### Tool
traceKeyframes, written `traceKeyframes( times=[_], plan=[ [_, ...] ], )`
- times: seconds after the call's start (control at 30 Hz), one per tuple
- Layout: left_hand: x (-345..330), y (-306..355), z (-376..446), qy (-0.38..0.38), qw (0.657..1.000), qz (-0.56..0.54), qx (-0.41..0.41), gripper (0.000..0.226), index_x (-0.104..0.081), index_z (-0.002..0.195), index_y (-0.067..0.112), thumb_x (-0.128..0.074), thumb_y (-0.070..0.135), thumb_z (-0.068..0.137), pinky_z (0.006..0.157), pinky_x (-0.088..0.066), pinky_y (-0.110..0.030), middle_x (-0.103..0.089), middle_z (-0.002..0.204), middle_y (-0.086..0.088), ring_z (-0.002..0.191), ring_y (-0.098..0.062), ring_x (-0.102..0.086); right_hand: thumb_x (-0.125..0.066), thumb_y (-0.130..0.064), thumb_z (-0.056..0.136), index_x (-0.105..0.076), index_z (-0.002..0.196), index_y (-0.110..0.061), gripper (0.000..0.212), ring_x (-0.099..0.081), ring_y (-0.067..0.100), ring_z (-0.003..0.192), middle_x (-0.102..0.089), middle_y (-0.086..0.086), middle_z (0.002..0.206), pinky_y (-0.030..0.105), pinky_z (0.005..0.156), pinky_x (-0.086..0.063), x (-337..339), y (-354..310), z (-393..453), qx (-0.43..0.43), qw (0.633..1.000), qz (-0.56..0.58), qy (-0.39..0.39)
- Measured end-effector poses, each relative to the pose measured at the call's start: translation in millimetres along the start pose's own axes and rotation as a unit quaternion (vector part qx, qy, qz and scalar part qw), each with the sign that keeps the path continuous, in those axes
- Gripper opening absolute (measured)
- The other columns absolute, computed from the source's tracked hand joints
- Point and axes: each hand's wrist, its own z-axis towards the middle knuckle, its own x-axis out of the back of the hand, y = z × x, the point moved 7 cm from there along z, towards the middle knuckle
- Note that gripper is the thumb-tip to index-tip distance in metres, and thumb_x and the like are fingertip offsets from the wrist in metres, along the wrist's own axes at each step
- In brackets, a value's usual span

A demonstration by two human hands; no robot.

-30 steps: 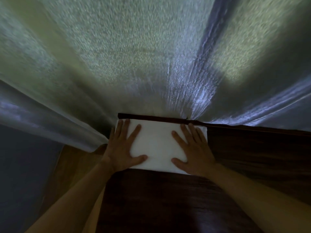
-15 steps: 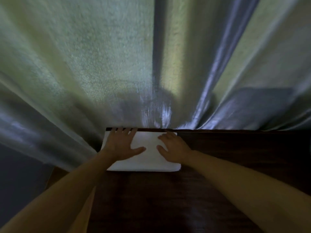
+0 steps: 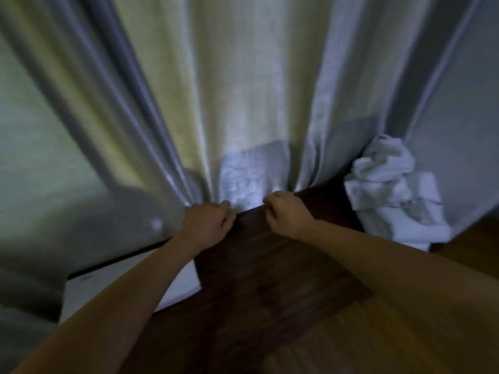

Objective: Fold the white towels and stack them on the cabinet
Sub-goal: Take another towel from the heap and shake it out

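We see one folded towel lying flat on the cabinet, at its left end, partly under our left forearm; this part looks done. At the right end a heap of unfolded white towels waits against the curtain; how many are in it we cannot tell. Our left hand and right hand are curled, with nothing in them, at the back edge, well apart from both. So most of the folding seems left.
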Motion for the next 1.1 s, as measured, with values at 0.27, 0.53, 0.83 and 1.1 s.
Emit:
traceKeyframes(
  times=[0.27,0.53,0.83,1.1],
  plan=[
    [19,181,88,0.024,0.994,-0.096,-0.046,0.043,-0.056,0.122,0.019,-0.041,0.053,0.101,0.071,-0.053,-0.041,-0.07,0.095,-0.007,0.087,-0.03,-0.067,-0.054,-0.029,0.092,-0.063,0.119,-0.011,0.034,-0.057,0.038,0.11,-0.06,0.015,0.121,0.045,0.091,-0.051,95,156,-76,-0.106,0.994,-0.027,0.028],
    [18,309,138,-0.007,0.983,-0.178,-0.051,0.048,-0.054,0.133,0.017,-0.042,0.052,0.102,0.076,-0.055,-0.041,-0.069,0.108,-0.006,0.096,-0.026,-0.066,-0.056,-0.025,0.092,-0.064,0.122,-0.009,0.035,-0.057,0.041,0.115,-0.059,0.019,0.125,0.045,0.092,-0.051,140,269,-118,-0.143,0.988,-0.06,0.0],
    [-5,337,194,-0.025,0.977,-0.21,-0.016,0.047,-0.058,0.128,0.014,-0.044,0.05,0.101,0.08,-0.056,-0.045,-0.07,0.111,-0.009,0.099,-0.028,-0.067,-0.056,-0.024,0.094,-0.067,0.115,-0.006,0.03,-0.061,0.035,0.106,-0.063,0.017,0.117,0.043,0.088,-0.052,144,344,-84,-0.142,0.987,-0.065,-0.038],
    [-56,356,297,-0.065,0.968,-0.244,-0.005,0.041,-0.055,0.128,0.013,-0.047,0.044,0.102,0.071,-0.053,-0.038,-0.071,0.098,-0.011,0.089,-0.03,-0.067,-0.057,-0.016,0.093,-0.057,0.132,-0.003,0.041,-0.062,0.038,0.109,-0.065,0.021,0.122,0.042,0.085,-0.053,132,426,-15,-0.169,0.985,-0.037,-0.022]
  ],
)
